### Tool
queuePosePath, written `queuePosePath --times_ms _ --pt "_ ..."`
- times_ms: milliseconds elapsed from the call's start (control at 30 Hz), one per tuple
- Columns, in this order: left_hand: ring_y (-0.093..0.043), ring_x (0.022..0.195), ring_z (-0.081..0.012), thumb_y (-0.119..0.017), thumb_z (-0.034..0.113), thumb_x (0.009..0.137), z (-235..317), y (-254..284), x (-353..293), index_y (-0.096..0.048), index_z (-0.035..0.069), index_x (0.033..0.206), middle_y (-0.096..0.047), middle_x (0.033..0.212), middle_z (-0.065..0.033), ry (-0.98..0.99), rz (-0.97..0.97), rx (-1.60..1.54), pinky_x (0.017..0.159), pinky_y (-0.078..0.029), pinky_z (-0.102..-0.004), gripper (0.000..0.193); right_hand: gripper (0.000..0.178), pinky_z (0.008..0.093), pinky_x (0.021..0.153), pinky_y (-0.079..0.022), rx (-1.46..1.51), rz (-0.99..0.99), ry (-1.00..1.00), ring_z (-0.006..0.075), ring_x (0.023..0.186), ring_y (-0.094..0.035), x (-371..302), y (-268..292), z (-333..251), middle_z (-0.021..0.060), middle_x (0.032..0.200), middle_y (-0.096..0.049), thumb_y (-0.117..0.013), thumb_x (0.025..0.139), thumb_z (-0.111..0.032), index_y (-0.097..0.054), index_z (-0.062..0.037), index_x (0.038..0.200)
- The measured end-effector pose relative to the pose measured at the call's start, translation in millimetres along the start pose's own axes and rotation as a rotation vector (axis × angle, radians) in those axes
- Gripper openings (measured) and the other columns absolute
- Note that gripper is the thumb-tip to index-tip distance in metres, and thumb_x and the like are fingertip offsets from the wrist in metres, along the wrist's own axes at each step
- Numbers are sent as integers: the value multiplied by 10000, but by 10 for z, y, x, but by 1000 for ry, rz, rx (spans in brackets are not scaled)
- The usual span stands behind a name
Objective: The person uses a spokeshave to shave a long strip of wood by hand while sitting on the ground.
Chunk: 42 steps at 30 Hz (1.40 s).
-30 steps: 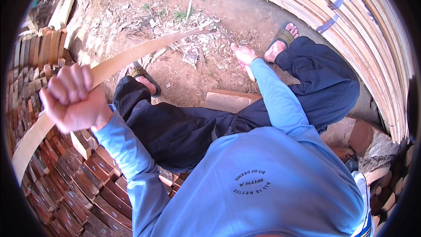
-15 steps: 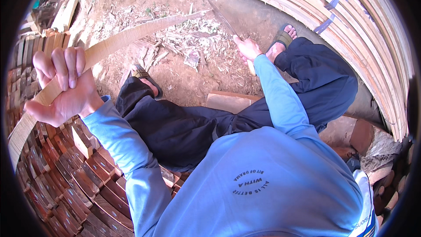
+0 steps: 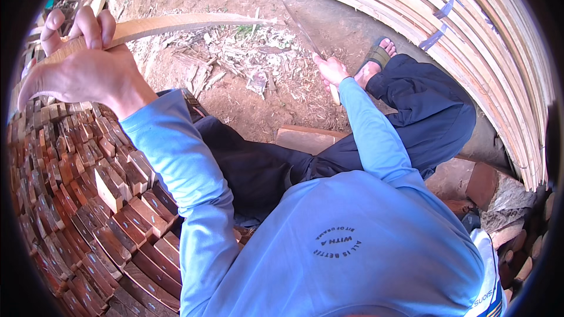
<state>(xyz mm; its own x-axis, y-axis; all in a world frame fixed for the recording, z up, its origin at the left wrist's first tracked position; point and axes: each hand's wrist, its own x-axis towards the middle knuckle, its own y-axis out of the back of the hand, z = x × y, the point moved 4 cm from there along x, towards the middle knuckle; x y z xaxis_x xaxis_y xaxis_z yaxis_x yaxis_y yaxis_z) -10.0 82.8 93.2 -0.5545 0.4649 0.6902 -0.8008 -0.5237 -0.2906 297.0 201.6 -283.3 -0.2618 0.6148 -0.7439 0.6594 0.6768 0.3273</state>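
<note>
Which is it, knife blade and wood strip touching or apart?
Apart. Head view shows ground between the knife blade and the far end of the wood strip.

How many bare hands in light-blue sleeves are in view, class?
2: the left hand, at the upper left, holding a long, pale wooden strip; the right hand, upper centre-right, holding a long-bladed knife with a pale handle. No others show.

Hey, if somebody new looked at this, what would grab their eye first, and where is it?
Likely the long, pale wooden strip, held up in the left hand and running across the upper left toward the middle. Next, the long-bladed knife in the right hand, above the picture's centre, pointing up and left. Then the tightly packed wooden blocks filling the lower left.
</note>
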Motion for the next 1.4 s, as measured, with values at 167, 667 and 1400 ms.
queuePosePath --times_ms 167,667,1400 --pt "-652 805 -281 -342 797 819 120 -217 -55 -448 56 1066 -576 970 -90 -174 214 584 568 -559 -318 788 552 354 405 -419 53 -16 -20 159 436 -477 -44 -31 -61 50 565 -486 -571 902 -504 -492 -25 637" --pt "-263 485 -115 -554 259 860 391 580 -324 -335 171 547 -252 510 21 236 273 -27 510 -245 -287 392 656 444 790 -503 -351 -96 295 370 825 -671 -462 -411 -391 269 815 -658 -451 916 -580 -683 27 832" --pt "-211 429 -94 -488 136 916 475 862 -743 -230 199 549 -197 474 44 258 385 -61 470 -243 -258 453 675 481 790 -503 -413 -18 449 431 819 -649 -530 -678 -401 264 773 -653 -365 964 -520 -668 43 751"
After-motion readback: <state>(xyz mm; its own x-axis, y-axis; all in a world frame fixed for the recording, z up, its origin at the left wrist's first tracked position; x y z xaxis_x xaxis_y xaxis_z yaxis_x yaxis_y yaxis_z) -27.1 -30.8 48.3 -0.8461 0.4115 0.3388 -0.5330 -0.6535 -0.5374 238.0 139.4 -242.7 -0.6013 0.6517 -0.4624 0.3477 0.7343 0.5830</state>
